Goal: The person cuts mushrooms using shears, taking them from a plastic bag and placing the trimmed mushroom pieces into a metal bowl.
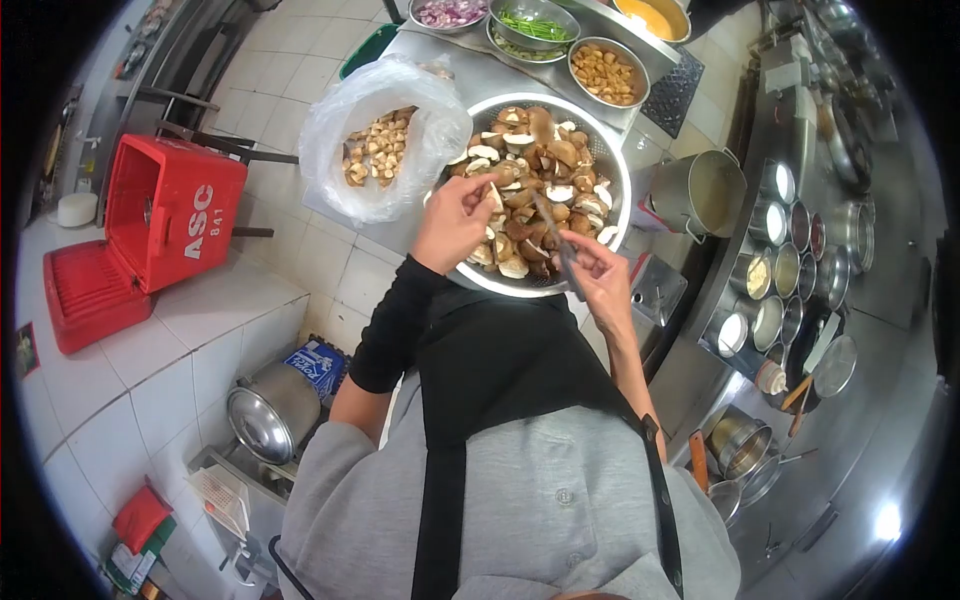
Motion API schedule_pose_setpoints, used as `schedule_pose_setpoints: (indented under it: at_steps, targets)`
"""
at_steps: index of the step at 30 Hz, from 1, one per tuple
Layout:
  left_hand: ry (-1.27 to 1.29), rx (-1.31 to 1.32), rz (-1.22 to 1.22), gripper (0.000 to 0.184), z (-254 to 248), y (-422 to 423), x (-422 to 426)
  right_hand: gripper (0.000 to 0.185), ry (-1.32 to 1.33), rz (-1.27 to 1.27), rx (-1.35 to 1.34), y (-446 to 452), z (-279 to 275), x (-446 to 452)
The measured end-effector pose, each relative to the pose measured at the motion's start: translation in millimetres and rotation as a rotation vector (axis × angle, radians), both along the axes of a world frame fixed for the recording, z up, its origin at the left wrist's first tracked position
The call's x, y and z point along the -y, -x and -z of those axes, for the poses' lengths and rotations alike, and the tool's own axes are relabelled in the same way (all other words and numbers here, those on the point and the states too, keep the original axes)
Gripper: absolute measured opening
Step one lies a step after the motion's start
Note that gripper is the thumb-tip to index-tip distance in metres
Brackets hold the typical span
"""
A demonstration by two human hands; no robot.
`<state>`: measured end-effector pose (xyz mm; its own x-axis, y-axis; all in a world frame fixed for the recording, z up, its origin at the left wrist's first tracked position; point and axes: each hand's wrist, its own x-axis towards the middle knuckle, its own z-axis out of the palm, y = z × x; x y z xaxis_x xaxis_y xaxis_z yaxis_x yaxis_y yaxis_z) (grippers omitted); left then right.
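Apron (510,370): black, worn over a grey shirt (560,490); its lower edge is seen close to the near rim of the colander (624,200).
Left hand (457,225): held above the left part of the colander, black sleeve (400,325) on the forearm; fingers bent, thumb and fingertips brought together at a pale piece. Whether it is gripped cannot be told.
Right hand (600,275): closed on a knife (546,212); blade angled inward over the colander, tip pointed away from the body.
Mushrooms (565,155): heaped in the colander, directly below both hands; brown caps and pale cut faces are mixed.
Bag (330,140): clear plastic, mouth open, set just left of the colander; small pale-brown chunks (378,150) are held inside.
Surface (465,75): metal; colander and bag are carried on it.
Far end: chopped onion (450,12), cut greens (535,28) and brown cubes (607,72) are held in separate bowls; orange liquid (655,15) is seen in another vessel.
Left side: red box (175,195), marked ASC 841, lid hanging open; lidded pot (260,420) seen lower down.
Right side: tall pot (675,195) near the colander; strainer (835,365) laid out beyond.
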<state>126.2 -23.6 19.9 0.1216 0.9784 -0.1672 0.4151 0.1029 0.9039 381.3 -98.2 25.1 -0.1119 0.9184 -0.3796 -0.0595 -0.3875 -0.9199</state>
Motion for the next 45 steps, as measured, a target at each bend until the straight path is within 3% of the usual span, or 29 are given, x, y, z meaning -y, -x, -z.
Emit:
schedule_pose_setpoints:
  at_steps: [1, 4, 9, 12, 14, 16, 18, 21, 25, 30, 32, 34, 35, 39, 40, 41, 45]
  targets:
    - [0.013, 0.058, -0.042, 0.040, -20, -13, 5, 0.041, -0.051, 0.064, -0.019, -5, 5, 3]
    - [-0.482, -0.141, 0.054, 0.039, 2, -33, 7, 0.041, -0.118, 0.179, 0.007, -17, 3, 5]
    - [-0.544, -0.058, -0.039, 0.036, -15, -47, 6, 0.041, -0.173, 0.247, 0.141, -22, -3, 1]
    - [-0.689, -0.250, -0.185, 0.027, -14, -1, -17, 0.042, -0.182, 0.274, 0.157, -20, -5, 7]
    - [-0.631, -0.468, -0.270, 0.028, 15, 50, -40, 0.042, -0.197, 0.282, 0.149, -20, -2, 9]
    - [-0.359, -0.647, -0.309, 0.023, 42, 92, -64, 0.041, -0.220, 0.261, 0.071, -13, 0, 8]
    - [-0.109, -0.962, -0.181, 0.016, 101, 137, -89, 0.041, -0.240, 0.224, 0.078, 1, -4, 2]
    - [-0.003, -1.204, -0.026, 0.024, 134, 162, -105, 0.043, -0.212, 0.106, 0.072, 16, -10, -3]
    - [0.219, -1.195, 0.111, 0.041, 118, 161, -113, 0.044, -0.258, 0.040, 0.109, 30, -18, -9]
    - [0.194, -1.262, 0.024, 0.038, 100, 153, -109, 0.043, -0.300, 0.029, 0.069, 43, -7, -21]
    - [0.223, -1.178, -0.017, 0.045, 124, 163, -112, 0.043, -0.295, 0.018, 0.052, 50, -16, -26]
    - [0.215, -1.056, -0.080, 0.049, 92, 149, -101, 0.044, -0.291, -0.020, 0.075, 53, -12, -29]
    - [0.181, -0.996, -0.113, 0.049, 79, 144, -97, 0.044, -0.292, -0.034, 0.085, 54, -15, -30]
    - [-0.045, -0.639, -0.187, 0.041, 104, 160, -94, 0.042, -0.380, -0.067, 0.143, 65, -11, -38]
    - [-0.044, -0.505, -0.186, 0.040, 96, 159, -93, 0.042, -0.370, -0.099, 0.198, 65, -11, -40]
    - [0.025, -0.474, -0.160, 0.036, 41, 140, -81, 0.043, -0.363, -0.075, 0.156, 72, -23, -42]
    - [-0.012, 0.283, -0.335, 0.040, 68, 152, -64, 0.044, -0.366, -0.249, 0.446, 85, -44, -54]
